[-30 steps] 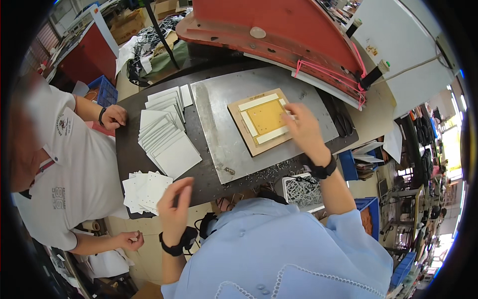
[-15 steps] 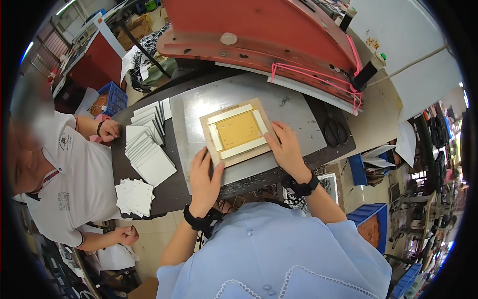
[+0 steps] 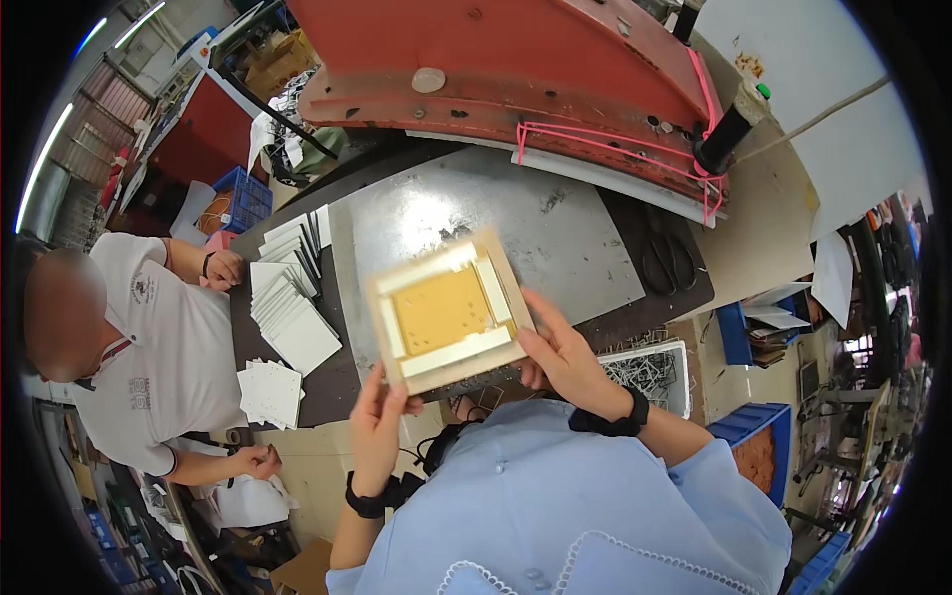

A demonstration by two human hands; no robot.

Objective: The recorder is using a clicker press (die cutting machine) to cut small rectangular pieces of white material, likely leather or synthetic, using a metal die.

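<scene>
A square wooden-edged board (image 3: 451, 375) with pale strips framing a yellow panel (image 3: 441, 309) is held up in front of me, tilted and slightly blurred. My left hand (image 3: 379, 416) grips its lower left corner, thumb on the near face. On the opposite edge, my right hand (image 3: 570, 362) is closed with the thumb on top and fingers underneath. Behind the board lies a flat metal plate (image 3: 585, 243) on the dark worktable (image 3: 347, 382).
Fanned stacks of white square sheets (image 3: 302, 332) lie at the left, beside a seated co-worker (image 3: 183, 337). A large red machine (image 3: 476, 59) overhangs the table's far side. Black scissors (image 3: 669, 260) rest at right; a white bin (image 3: 650, 375) of metal pieces stands below.
Both hands have lifted the board off the metal plate and drawn it toward me and a little left. It is now tilted. My fingers have closed around its edges.
</scene>
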